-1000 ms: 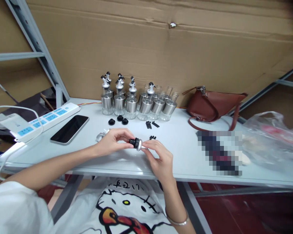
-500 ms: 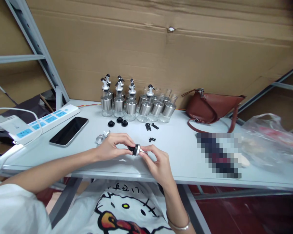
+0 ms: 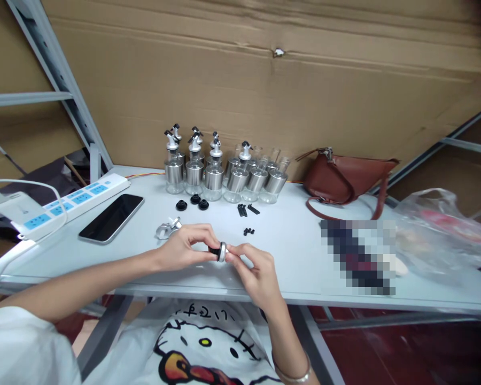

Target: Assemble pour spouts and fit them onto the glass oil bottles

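Between my hands, above the front of the table, is a bottle pourer (image 3: 222, 252) with a silver collar and a black stopper. My left hand (image 3: 190, 247) pinches its black end between thumb and fingers. On the other side, my right hand (image 3: 254, 266) grips the silver spout end, mostly covering it. Silver pourer parts (image 3: 168, 228) lie just beyond my left hand. Farther back sit a few black stoppers (image 3: 195, 199), some flat black levers (image 3: 242, 210) and several tiny black caps (image 3: 249, 231).
Glass oil bottles with steel sleeves (image 3: 214, 176) stand along the back, some with pourers fitted. At left are a phone (image 3: 112, 218) and a power strip (image 3: 78, 200). A brown handbag (image 3: 344, 179), a pixelated patch and a plastic bag (image 3: 444, 230) lie at right.
Both hands still hold the pourer. My fingers have drawn closer around it, so less of its black end and spout shows. The view has shifted slightly.
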Available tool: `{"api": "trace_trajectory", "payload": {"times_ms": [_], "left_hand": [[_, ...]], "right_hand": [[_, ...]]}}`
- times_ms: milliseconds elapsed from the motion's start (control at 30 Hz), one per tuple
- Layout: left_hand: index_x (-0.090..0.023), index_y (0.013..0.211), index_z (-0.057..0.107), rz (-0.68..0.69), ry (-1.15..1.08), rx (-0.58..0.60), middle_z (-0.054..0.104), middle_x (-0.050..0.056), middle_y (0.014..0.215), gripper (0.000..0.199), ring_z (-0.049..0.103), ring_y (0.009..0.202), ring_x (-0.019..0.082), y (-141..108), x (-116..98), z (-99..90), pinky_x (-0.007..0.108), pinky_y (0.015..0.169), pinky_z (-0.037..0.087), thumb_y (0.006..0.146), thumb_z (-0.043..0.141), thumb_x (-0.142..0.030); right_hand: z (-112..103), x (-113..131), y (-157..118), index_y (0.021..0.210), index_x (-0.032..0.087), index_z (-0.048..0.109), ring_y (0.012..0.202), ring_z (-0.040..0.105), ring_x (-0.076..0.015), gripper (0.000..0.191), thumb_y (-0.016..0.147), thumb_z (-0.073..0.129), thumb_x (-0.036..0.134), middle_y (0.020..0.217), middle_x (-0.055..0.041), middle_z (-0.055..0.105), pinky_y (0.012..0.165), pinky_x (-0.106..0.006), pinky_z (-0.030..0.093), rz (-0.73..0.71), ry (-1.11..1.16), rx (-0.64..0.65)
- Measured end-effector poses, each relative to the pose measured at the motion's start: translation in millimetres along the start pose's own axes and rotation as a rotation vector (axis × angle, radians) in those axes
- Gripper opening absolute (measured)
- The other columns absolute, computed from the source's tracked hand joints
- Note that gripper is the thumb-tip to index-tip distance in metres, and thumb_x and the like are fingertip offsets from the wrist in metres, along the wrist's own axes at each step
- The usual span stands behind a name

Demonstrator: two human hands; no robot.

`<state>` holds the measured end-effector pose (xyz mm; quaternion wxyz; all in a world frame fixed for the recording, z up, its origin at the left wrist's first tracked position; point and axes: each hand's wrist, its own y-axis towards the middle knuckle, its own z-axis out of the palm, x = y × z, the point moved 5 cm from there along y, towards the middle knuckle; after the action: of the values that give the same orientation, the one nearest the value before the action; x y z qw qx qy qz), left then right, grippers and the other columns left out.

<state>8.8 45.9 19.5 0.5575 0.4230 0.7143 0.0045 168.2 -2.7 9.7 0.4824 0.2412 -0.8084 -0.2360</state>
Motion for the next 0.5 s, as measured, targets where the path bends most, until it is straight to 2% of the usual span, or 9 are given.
{"api": "trace_trajectory", "payload": {"times_ms": [100,200,267,400,500], "left_hand": [[-0.015,0.079,0.072,0.032,0.026,0.011,0.069,0.006,0.078,0.009,0.065,0.071,0.015,-1,-1,-0.3,0.027,0.068,0.054,0.080,0.072,-0.024],[-0.015,0.077,0.073,-0.013,-0.044,-0.011,0.068,0.005,0.075,0.011,0.064,0.069,0.014,-1,1,-2.1,0.026,0.066,0.053,0.078,0.075,-0.026],[-0.015,0.075,0.072,-0.101,-0.141,-0.033,0.067,0.003,0.072,0.012,0.062,0.066,0.013,0,5,-3.0,0.024,0.064,0.052,0.075,0.078,-0.026],[-0.014,0.070,0.067,-0.367,-0.390,-0.030,0.062,-0.001,0.066,0.022,0.060,0.059,0.010,-2,17,0.5,0.021,0.057,0.050,0.067,0.083,-0.029],[-0.013,0.065,0.063,-0.465,-0.509,-0.001,0.058,-0.004,0.064,0.028,0.058,0.057,0.009,-2,21,3.4,0.020,0.055,0.048,0.061,0.086,-0.028]], "right_hand": [[3,-1,-1,0.075,0.019,0.064,0.057,0.064,-0.0139,0.018,0.091,0.056,0.024,0.063,-0.0004,0.068,0.055,-0.022,0.049,0.094,0.051,0.026],[6,2,-1,0.077,0.019,0.063,0.060,0.063,-0.0145,0.018,0.092,0.054,0.024,0.066,-0.0013,0.068,0.057,-0.023,0.049,0.043,0.043,-0.006],[7,5,0,0.081,0.019,0.062,0.063,0.062,-0.0150,0.017,0.094,0.052,0.023,0.071,-0.0027,0.067,0.061,-0.026,0.050,-0.042,0.023,-0.024],[8,19,0,0.083,0.019,0.062,0.066,0.057,-0.0157,0.020,0.096,0.046,0.016,0.069,-0.0035,0.062,0.066,-0.030,0.049,-0.269,-0.110,-0.020],[9,27,0,0.083,0.019,0.061,0.064,0.053,-0.0154,0.022,0.096,0.044,0.014,0.067,-0.0029,0.059,0.066,-0.030,0.047,-0.311,-0.177,-0.023]]}}
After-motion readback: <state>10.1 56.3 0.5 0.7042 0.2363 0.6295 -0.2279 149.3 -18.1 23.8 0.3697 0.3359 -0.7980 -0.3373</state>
